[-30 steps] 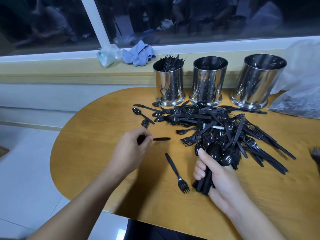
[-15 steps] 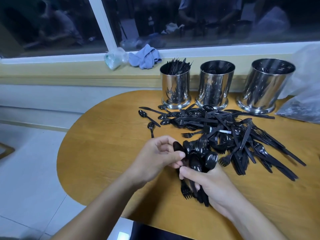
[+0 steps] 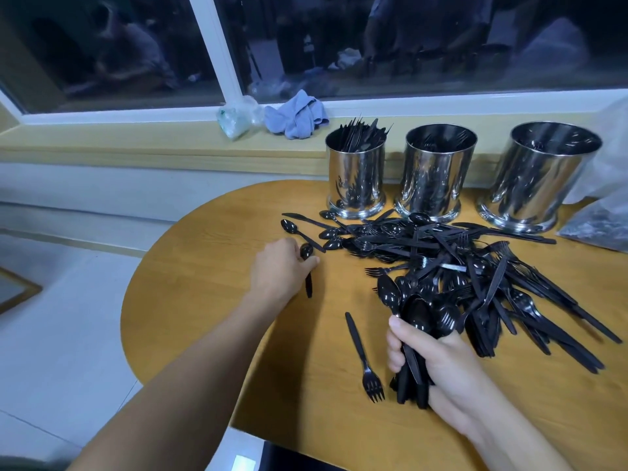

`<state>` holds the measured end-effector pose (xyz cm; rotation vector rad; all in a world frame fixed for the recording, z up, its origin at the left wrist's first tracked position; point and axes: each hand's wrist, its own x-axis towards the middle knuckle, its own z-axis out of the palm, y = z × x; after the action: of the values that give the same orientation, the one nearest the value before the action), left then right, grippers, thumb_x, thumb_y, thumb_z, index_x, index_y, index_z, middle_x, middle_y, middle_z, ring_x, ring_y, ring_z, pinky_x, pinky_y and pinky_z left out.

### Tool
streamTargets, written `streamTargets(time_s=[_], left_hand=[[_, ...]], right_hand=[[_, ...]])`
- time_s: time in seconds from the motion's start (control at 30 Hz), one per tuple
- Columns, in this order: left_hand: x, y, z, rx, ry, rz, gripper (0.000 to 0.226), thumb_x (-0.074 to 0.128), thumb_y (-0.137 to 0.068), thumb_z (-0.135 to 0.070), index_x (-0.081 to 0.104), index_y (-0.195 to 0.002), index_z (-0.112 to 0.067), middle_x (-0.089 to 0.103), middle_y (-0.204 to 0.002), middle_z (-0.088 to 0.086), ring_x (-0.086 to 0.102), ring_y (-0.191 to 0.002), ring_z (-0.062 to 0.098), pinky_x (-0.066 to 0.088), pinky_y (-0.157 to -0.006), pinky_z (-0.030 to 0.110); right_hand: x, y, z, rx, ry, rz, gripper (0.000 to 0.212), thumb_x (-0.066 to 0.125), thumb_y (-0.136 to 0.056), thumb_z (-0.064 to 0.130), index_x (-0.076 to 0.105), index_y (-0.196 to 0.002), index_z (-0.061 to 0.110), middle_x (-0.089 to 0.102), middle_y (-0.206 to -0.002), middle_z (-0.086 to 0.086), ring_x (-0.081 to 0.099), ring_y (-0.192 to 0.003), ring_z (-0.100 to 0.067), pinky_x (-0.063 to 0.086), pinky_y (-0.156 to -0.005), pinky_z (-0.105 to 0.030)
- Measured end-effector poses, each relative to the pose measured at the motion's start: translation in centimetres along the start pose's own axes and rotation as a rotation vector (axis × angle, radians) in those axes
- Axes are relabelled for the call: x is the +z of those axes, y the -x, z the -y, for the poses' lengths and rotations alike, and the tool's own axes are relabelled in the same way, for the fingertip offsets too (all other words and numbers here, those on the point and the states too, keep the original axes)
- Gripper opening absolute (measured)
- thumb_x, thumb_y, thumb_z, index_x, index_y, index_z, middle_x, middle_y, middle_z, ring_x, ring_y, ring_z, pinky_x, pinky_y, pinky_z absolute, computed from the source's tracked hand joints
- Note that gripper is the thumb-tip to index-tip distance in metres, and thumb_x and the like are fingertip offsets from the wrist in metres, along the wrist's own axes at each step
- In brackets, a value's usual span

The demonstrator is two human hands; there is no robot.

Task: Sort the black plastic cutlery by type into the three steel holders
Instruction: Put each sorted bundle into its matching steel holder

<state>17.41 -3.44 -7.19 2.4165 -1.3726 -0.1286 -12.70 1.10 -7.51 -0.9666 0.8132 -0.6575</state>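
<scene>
Three steel holders stand in a row: the left holder (image 3: 355,171) is packed with knives, the middle holder (image 3: 436,171) has forks, and the right holder (image 3: 540,175) has contents too dark to tell. The wooden surface (image 3: 210,300) sits under a dark window (image 3: 102,45). A cutlery pile (image 3: 475,266) lies before the holders. The left hand (image 3: 280,266) pinches a spoon (image 3: 307,266) lying bowl-away. The right hand (image 3: 438,362) grips a spoon bunch (image 3: 414,317), bowls up.

Both forearms (image 3: 190,379) are bare, no sleeves, rings or watch visible.

Dim indoor light, wide-angle edge distortion
</scene>
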Motion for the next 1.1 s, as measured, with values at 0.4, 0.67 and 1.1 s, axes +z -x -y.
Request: streamTargets(time_s=[0.4, 0.67, 1.1], left_hand=[[-0.7, 0.8, 0.4, 0.032, -0.327, 0.208, 0.011, 0.057, -0.104, -0.02, 0.064, -0.101, -0.012, 0.07, -0.105, 0.01, 0.068, -0.091, 0.033, 0.053, -0.071, 0.04], [-1.7, -1.5, 0.5, -0.133, 0.242, 0.176, 0.032, 0.062, -0.11, -0.022, 0.054, -0.08, -0.014, 0.057, -0.074, 0.005, 0.049, -0.07, 0.029, 0.036, -0.061, 0.039], [2.2, -8.3, -0.9, -0.468, 0.527, 0.047, 0.028, 0.072, -0.097, -0.022, 0.079, -0.089, 0.003, 0.082, -0.087, 0.019, 0.073, -0.071, 0.033, 0.056, -0.063, 0.037]], right_hand=[[-0.4, -0.1, -0.1, -0.003, -0.092, -0.008, 0.035, 0.078, -0.097, 0.028, 0.061, -0.079, 0.004, 0.047, -0.078, -0.017, 0.048, -0.068, -0.026, 0.044, -0.069, -0.039], [-0.5, -0.3, 0.1, 0.037, -0.167, 0.01, 0.031, 0.076, -0.098, 0.024, 0.059, -0.078, 0.006, 0.046, -0.074, -0.014, 0.045, -0.065, -0.024, 0.045, -0.065, -0.035], [-1.0, -0.5, 0.1, 0.013, -0.17, 0.074, 0.026, 0.069, -0.101, 0.02, 0.057, -0.085, 0.002, 0.043, -0.072, -0.015, 0.042, -0.066, -0.026, 0.047, -0.061, -0.031]])
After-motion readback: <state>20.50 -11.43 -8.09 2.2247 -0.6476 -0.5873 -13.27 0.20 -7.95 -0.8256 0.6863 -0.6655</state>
